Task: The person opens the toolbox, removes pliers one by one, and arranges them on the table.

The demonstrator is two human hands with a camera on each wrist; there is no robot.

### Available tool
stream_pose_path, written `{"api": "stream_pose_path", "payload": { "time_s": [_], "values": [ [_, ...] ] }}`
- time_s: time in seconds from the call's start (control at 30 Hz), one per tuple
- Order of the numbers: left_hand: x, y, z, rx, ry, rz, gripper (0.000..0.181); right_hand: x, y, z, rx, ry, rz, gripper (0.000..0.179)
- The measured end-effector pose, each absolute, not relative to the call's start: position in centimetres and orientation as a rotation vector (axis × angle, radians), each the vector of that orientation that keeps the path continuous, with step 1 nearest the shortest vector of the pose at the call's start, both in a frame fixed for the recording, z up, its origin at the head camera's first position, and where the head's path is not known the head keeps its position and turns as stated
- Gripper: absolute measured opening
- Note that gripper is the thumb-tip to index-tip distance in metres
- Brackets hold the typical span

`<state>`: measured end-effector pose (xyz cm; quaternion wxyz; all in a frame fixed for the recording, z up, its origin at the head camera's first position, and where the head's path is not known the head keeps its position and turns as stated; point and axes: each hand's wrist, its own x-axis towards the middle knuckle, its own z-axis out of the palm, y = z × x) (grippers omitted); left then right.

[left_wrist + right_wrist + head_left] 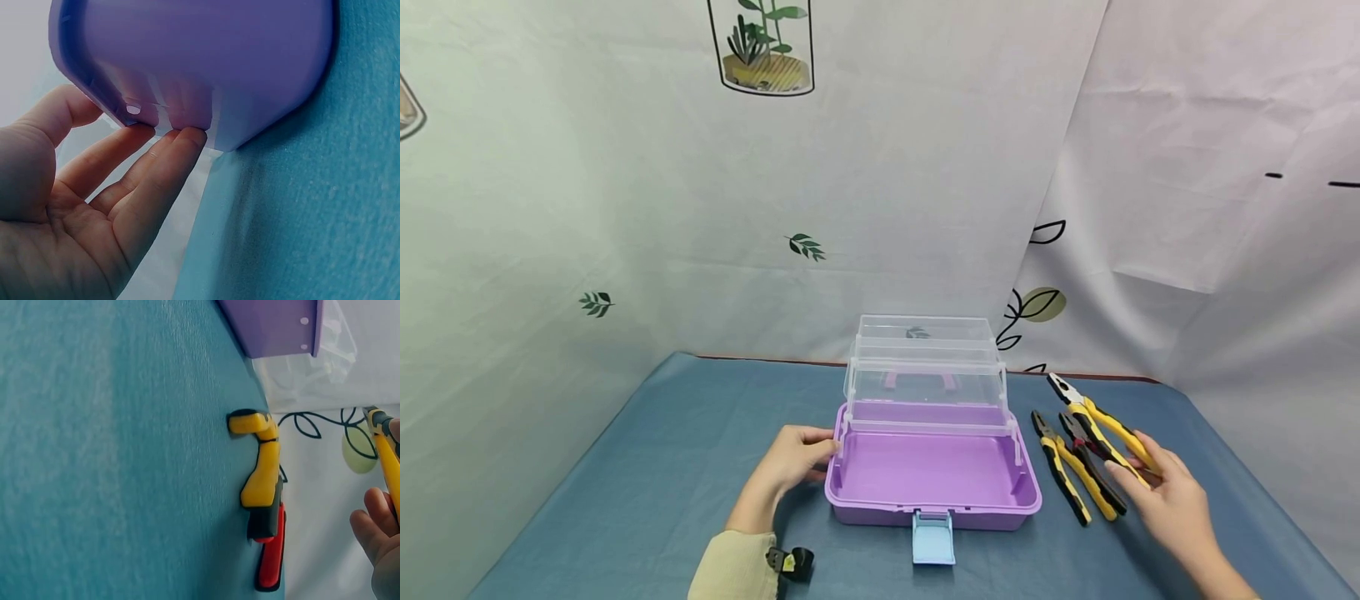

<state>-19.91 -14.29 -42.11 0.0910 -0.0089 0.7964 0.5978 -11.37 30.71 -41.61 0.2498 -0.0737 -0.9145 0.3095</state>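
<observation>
A purple toolbox stands with its clear tiered trays raised at the back and its light blue latch hanging down in front. My left hand pinches the box's left rim; in the left wrist view the fingertips press the outer wall. Yellow-and-black pliers are held by the handles in my right hand, jaws pointing away. Below them on the table lie another yellow-and-black pair of pliers and a red-and-black pair, side by side.
A blue cloth covers the table, reaching a pale printed curtain at the back and sides. The pliers on the table lie just right of the box. A black strap sits at the left wrist.
</observation>
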Motion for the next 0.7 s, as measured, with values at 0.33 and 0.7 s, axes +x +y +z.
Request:
{"api": "stream_pose_path", "payload": {
  "time_s": [0.33,0.7],
  "values": [
    [-19.9,-14.3,-42.0,-0.041,2.370,1.775,0.034,-11.4,32.0,-41.8,-0.273,-2.547,0.813,0.064],
    [-20.0,-14.3,-42.2,-0.041,2.368,1.778,0.034,-11.5,33.2,-42.1,-0.348,-2.619,0.781,0.070]
  ]
}}
